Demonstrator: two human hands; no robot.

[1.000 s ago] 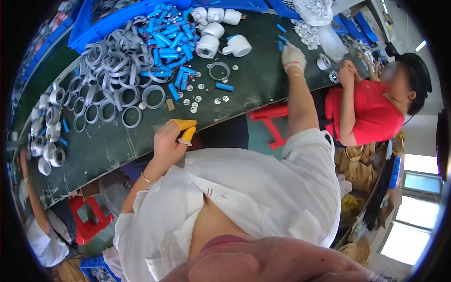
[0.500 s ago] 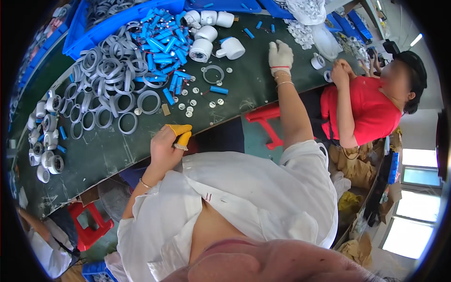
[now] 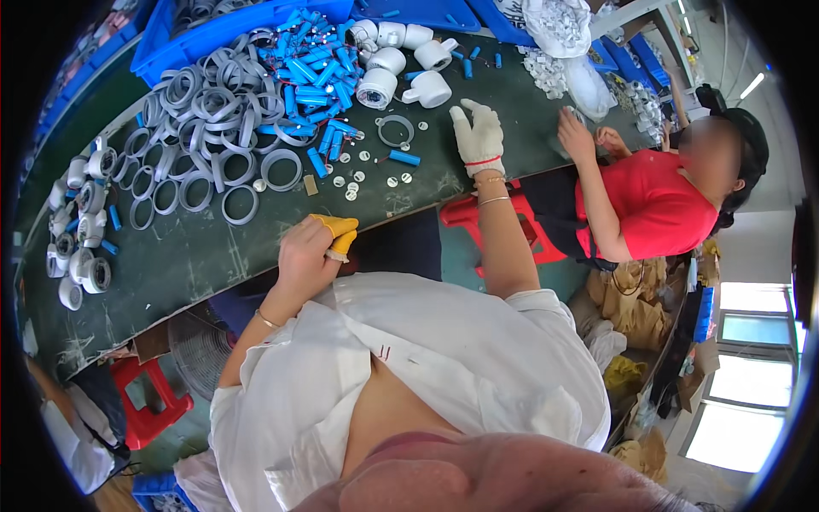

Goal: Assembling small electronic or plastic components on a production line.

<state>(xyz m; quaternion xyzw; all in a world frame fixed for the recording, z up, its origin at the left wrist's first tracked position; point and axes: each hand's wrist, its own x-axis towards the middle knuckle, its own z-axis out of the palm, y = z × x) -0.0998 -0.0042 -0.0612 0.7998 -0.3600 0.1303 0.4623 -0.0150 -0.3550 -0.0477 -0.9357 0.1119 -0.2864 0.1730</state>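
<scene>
Above the table's front edge, my left hand (image 3: 312, 249) is closed, with yellow covers (image 3: 339, 230) on its thumb and forefinger; anything between the fingers is hidden. My right hand (image 3: 478, 138), in a whitish knit glove, reaches over the green table (image 3: 281, 235) with fingers stretched and thumb apart, holding nothing. Left of it lie a grey ring (image 3: 395, 131), a blue cylindrical cell with wires (image 3: 404, 158) and several small white discs (image 3: 359, 177). Farther back stand white rounded housings (image 3: 376, 88), another lying on its side (image 3: 428, 89). A small tan block (image 3: 310, 185) is near my left hand.
Grey rings (image 3: 213, 107) and blue cells (image 3: 316, 64) are heaped at the left, before a blue bin (image 3: 243, 21). More white housings (image 3: 90, 230) stand far left. A co-worker in red (image 3: 644, 196) works at the right. Red stools (image 3: 158, 401) stand below the table.
My right hand has drawn left and nearer. Another white housing now stands in the back group; one near the co-worker no longer shows. The co-worker's hands have parted and moved left. My left hand stays closed.
</scene>
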